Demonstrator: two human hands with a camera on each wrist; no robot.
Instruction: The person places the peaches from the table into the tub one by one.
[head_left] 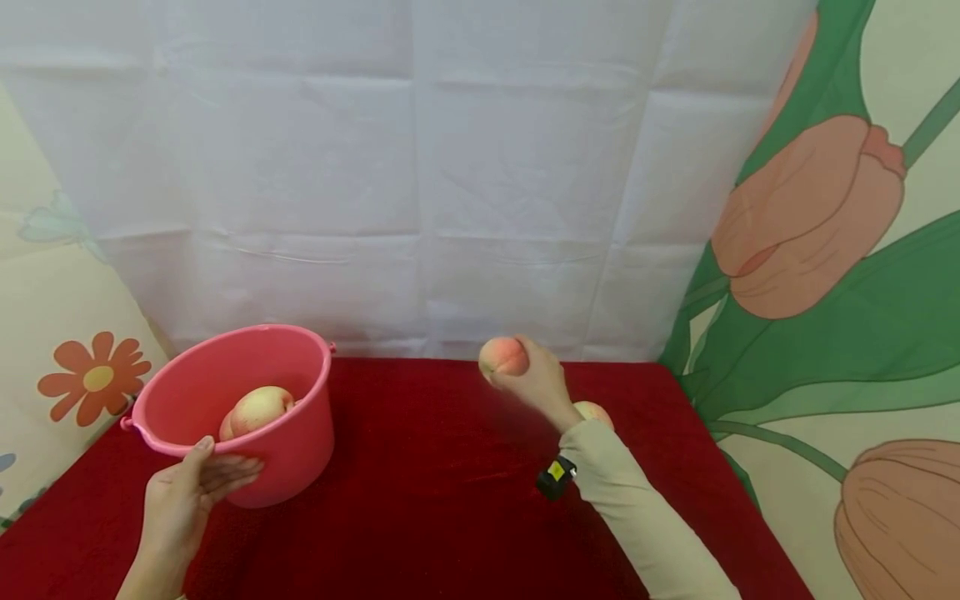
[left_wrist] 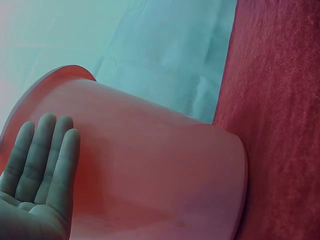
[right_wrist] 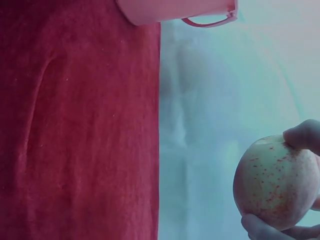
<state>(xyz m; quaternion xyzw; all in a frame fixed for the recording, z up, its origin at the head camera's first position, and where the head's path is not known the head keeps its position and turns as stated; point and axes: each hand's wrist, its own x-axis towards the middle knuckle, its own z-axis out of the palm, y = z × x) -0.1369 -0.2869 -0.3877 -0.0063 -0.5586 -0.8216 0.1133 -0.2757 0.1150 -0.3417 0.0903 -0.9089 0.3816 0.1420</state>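
A pink bucket (head_left: 296,450) stands on the red cloth at the left, with peaches (head_left: 261,408) visible inside it. My left hand (head_left: 183,496) is at the bucket's near side, its thumb tip at the rim and its other fingers straight beside the outer wall. In the left wrist view, the palm and straight fingers (left_wrist: 44,160) show in front of the bucket. Toward the back of the table, my right hand (head_left: 542,379) grips a peach (head_left: 501,357) above the cloth. Thumb and fingers curl around this peach (right_wrist: 275,182) in the right wrist view.
Another peach (head_left: 592,412) lies on the red cloth (head_left: 420,492), partly hidden behind the right wrist. A white sheet (head_left: 375,208) hangs along the back edge. Flower-patterned fabric (head_left: 817,333) borders the right side. The bucket's handle (right_wrist: 210,23) shows in the right wrist view.
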